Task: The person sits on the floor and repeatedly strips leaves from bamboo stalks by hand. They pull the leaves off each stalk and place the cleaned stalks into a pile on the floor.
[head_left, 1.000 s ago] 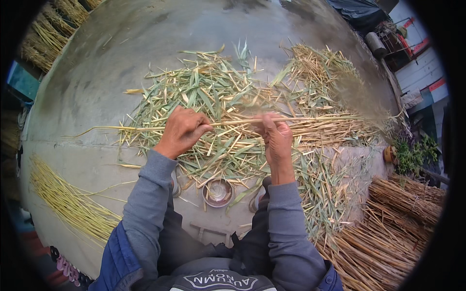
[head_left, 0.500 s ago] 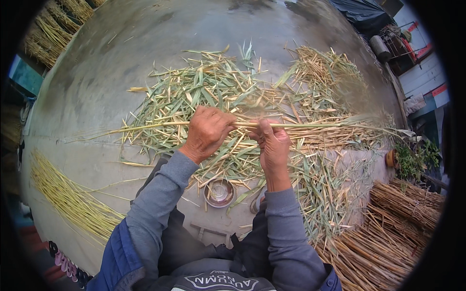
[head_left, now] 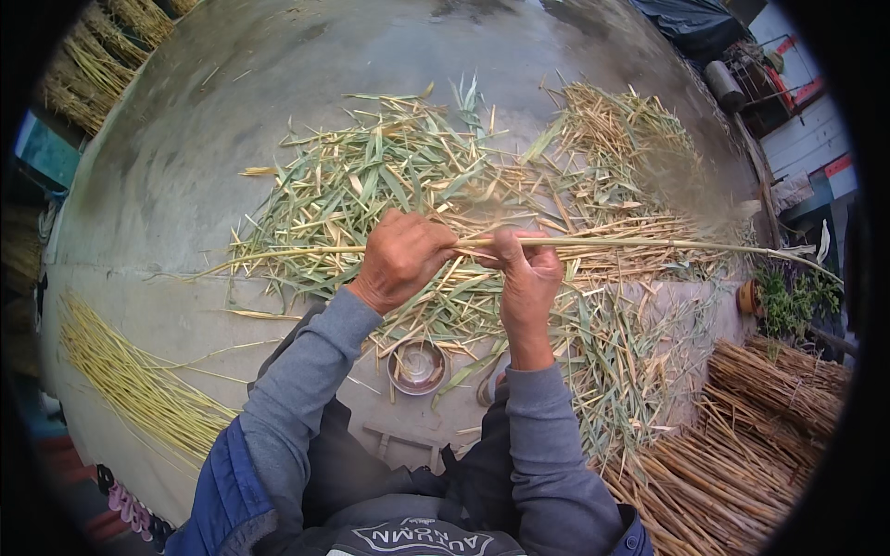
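A long, thin yellow-green reed stalk lies crosswise in front of me, held in both hands. My left hand is closed around it, knuckles up, with thumb and fingertips meeting near the middle. Close by on the right, my right hand pinches the same stalk between thumb and fingers; whatever else may sit between the fingertips is hidden. Below the hands, a broad heap of stripped green and straw-coloured reed leaves covers the concrete.
Between my feet stands a round metal bowl. Bare yellow stalks lie in a bunch at left. Brown stalk bundles fill the lower right, near a potted plant. More bundles lean at the far left.
The reed stalk has slid to the right through my hands, its right end now reaching past the potted plant. Both hands stay almost in place, still gripping it.
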Available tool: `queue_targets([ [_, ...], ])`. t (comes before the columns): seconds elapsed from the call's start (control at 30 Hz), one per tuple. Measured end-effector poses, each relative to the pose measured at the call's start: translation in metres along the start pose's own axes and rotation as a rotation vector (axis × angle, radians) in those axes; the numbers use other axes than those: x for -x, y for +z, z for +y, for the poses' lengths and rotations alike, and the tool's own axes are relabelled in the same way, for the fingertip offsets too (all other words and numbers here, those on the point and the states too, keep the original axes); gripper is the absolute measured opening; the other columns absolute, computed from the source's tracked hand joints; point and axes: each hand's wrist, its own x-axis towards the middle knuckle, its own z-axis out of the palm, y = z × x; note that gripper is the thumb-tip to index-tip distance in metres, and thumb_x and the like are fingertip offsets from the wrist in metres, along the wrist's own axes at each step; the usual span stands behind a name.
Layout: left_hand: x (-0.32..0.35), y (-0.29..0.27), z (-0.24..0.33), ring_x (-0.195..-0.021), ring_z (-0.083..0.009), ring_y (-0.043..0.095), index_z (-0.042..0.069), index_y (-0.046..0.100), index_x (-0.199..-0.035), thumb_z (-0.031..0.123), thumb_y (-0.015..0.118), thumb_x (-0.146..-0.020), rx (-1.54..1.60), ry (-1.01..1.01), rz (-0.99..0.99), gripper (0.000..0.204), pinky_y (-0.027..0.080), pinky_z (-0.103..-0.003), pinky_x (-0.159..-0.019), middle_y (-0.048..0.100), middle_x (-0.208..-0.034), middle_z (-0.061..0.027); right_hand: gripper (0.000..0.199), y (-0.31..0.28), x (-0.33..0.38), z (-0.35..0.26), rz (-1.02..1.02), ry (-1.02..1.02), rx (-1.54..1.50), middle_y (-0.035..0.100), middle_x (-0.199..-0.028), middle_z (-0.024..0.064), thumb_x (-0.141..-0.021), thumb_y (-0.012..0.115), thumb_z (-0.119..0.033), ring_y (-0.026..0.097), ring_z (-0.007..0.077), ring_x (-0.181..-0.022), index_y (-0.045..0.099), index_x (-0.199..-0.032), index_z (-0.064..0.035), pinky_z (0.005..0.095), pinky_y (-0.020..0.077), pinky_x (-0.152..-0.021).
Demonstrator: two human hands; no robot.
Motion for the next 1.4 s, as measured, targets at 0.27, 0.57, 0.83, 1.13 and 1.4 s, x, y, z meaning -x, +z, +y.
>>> queue_targets([
  [0.27, -0.009, -0.009, 0.009, -0.075, -0.0118, 0.065, 0.005, 0.069, -0.101, 0.017, 0.080, -0.089, 0.551, -0.638, 0.172, 0.020, 0.049, -0.027, -0.068, 0.074, -0.086, -0.0021, 0.028, -0.012, -0.007, 0.001, 0.097, 0.082, 0.059, 0.072, -0.082, 0.0119, -0.095, 0.076, -0.025, 0.073, 0.0190, -0.068, 0.060, -0.096, -0.0016, 0.0249, 0.0572, -0.056],
  [0.57, 0.021, -0.090, -0.080, -0.082, -0.0289, 0.064, 0.008, 0.069, -0.102, 0.017, 0.065, -0.095, -0.669, -0.504, -0.223, 0.012, 0.045, -0.041, -0.078, 0.069, -0.080, -0.0098, 0.030, -0.028, -0.019, -0.009, 0.224, 0.083, 0.078, 0.071, -0.078, 0.0135, -0.094, 0.077, -0.025, 0.072, 0.0198, -0.063, 0.061, -0.094, 0.0006, 0.0245, 0.0555, -0.053],
  [0.83, 0.015, -0.081, -0.074, -0.097, -0.0287, 0.067, 0.006, 0.073, -0.100, 0.020, 0.070, -0.092, -0.491, -0.348, -0.026, 0.016, 0.045, -0.042, -0.084, 0.075, -0.101, -0.0084, 0.040, -0.039, -0.027, -0.010, 0.282, 0.118, 0.129, 0.070, -0.079, 0.0139, -0.093, 0.077, -0.033, 0.072, 0.0201, -0.063, 0.064, -0.099, 0.0041, 0.0252, 0.0564, -0.055],
  [1.13, 0.007, -0.032, -0.027, -0.070, -0.0279, 0.072, 0.006, 0.077, -0.096, 0.027, 0.081, -0.084, 0.188, -0.365, -0.322, 0.025, 0.054, -0.038, -0.065, 0.075, -0.082, -0.0124, 0.040, -0.042, -0.028, -0.014, 0.293, 0.106, 0.065, 0.070, -0.076, 0.0155, -0.092, 0.079, -0.031, 0.071, 0.0207, -0.060, 0.063, -0.096, 0.0049, 0.0270, 0.0557, -0.051],
  [1.4, 0.013, -0.028, -0.018, -0.075, -0.0087, 0.068, -0.001, 0.075, -0.098, 0.009, 0.079, -0.089, 0.558, -0.677, -0.275, 0.014, 0.055, -0.025, -0.068, 0.075, -0.086, -0.0057, 0.036, -0.048, -0.026, -0.015, 0.243, 0.100, 0.032, 0.069, -0.075, 0.0107, -0.094, 0.077, -0.029, 0.069, 0.0172, -0.060, 0.061, -0.105, 0.0014, 0.0242, 0.0558, -0.053],
])
